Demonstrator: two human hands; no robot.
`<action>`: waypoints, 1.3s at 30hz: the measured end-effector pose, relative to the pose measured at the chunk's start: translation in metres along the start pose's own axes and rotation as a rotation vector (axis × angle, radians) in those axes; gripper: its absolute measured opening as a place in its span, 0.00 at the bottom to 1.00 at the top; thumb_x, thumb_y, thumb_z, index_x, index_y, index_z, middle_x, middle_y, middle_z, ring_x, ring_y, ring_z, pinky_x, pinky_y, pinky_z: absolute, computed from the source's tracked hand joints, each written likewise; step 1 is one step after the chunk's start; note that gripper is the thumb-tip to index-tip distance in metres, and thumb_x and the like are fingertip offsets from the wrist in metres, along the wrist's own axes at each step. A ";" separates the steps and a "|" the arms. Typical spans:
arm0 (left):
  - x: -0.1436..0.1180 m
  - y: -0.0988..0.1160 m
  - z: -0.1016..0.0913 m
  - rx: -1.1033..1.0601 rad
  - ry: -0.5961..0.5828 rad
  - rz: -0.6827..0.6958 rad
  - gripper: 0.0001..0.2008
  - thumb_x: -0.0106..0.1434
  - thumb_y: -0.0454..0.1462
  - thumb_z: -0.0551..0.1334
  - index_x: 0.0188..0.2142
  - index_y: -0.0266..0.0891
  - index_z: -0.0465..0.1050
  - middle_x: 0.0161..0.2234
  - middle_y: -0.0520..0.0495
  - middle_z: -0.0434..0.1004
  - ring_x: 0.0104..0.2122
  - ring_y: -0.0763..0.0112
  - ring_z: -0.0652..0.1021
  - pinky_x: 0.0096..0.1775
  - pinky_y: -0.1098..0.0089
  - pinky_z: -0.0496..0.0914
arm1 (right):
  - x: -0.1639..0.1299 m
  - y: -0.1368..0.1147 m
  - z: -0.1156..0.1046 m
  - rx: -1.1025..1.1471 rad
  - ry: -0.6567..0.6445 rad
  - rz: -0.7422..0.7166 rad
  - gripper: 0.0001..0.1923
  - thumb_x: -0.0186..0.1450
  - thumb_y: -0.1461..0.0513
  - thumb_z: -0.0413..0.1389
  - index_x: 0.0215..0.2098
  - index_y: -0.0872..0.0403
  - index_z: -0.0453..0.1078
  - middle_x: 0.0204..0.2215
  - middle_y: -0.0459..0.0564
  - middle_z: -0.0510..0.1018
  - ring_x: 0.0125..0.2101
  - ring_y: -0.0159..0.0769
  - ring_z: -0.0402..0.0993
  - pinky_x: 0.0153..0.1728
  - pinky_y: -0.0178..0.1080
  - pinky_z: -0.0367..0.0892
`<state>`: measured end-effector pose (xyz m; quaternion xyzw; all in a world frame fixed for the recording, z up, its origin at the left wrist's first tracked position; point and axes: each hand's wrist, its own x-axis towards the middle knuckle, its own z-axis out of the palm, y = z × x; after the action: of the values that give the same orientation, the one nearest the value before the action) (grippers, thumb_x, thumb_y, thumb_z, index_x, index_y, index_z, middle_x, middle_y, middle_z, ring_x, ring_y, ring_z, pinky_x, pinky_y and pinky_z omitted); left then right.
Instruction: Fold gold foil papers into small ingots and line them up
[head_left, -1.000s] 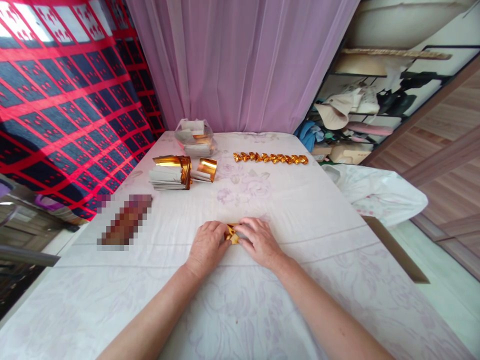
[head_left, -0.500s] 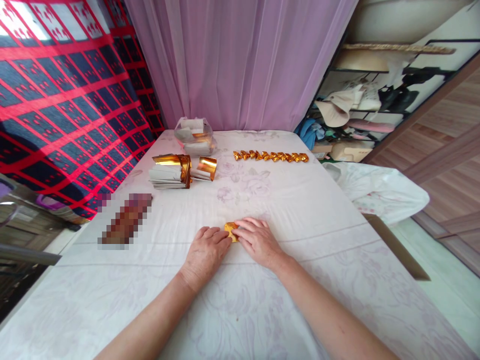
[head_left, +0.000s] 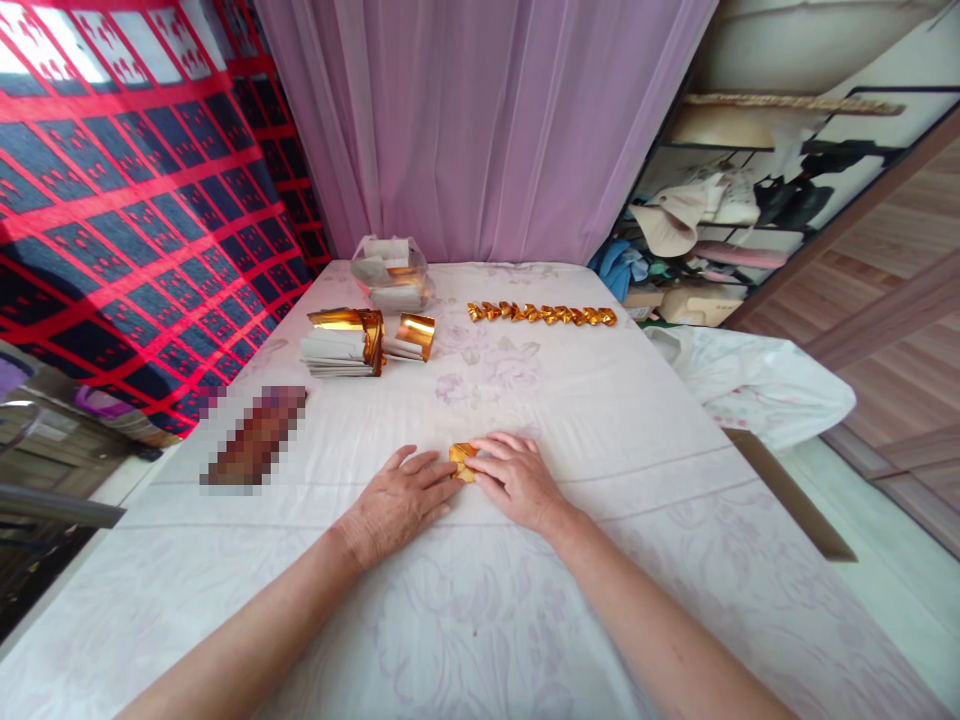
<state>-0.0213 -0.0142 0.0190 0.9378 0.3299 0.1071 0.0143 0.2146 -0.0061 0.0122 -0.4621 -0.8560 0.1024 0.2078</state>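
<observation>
A small folded piece of gold foil paper (head_left: 462, 460) lies on the white flowered cloth of the table (head_left: 615, 420). My right hand (head_left: 514, 478) presses down on its right side with the fingertips, covering part of it. My left hand (head_left: 397, 497) lies flat on the cloth just left of the piece, fingers spread, its fingertips close to the foil; contact is unclear. A row of finished folded gold pieces (head_left: 541, 315) lies at the far middle of the table.
Stacks of white and gold paper strips (head_left: 346, 342) lie at the far left, with a clear bag of paper (head_left: 391, 270) behind them. A blurred dark object (head_left: 255, 438) rests at the left. A white cloth bundle (head_left: 757, 385) hangs off the right edge.
My left hand has slid back to the left and flattened, leaving more of the gold piece showing. My right hand stays pressing on it.
</observation>
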 end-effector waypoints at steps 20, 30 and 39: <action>0.003 -0.006 -0.003 0.102 -0.084 0.076 0.15 0.71 0.44 0.55 0.54 0.45 0.69 0.57 0.50 0.73 0.59 0.62 0.68 0.62 0.57 0.50 | 0.001 0.010 0.005 0.173 -0.011 0.038 0.16 0.61 0.68 0.58 0.46 0.48 0.73 0.53 0.48 0.76 0.56 0.45 0.65 0.53 0.51 0.59; -0.002 -0.007 -0.003 0.119 -0.103 0.069 0.19 0.71 0.44 0.54 0.58 0.40 0.63 0.59 0.44 0.71 0.60 0.57 0.67 0.62 0.53 0.52 | -0.003 0.002 0.000 0.096 -0.009 -0.017 0.23 0.62 0.69 0.54 0.55 0.51 0.66 0.54 0.51 0.75 0.57 0.43 0.63 0.54 0.49 0.57; 0.017 0.009 -0.010 0.133 -0.061 -0.088 0.11 0.69 0.43 0.58 0.47 0.42 0.73 0.50 0.48 0.79 0.58 0.57 0.70 0.60 0.55 0.54 | -0.011 -0.007 0.000 0.017 0.009 0.020 0.21 0.64 0.66 0.53 0.55 0.50 0.67 0.53 0.51 0.76 0.54 0.44 0.66 0.53 0.47 0.58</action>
<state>-0.0050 -0.0112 0.0328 0.9241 0.3767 0.0558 -0.0334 0.2146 -0.0189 0.0123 -0.4694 -0.8495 0.1094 0.2145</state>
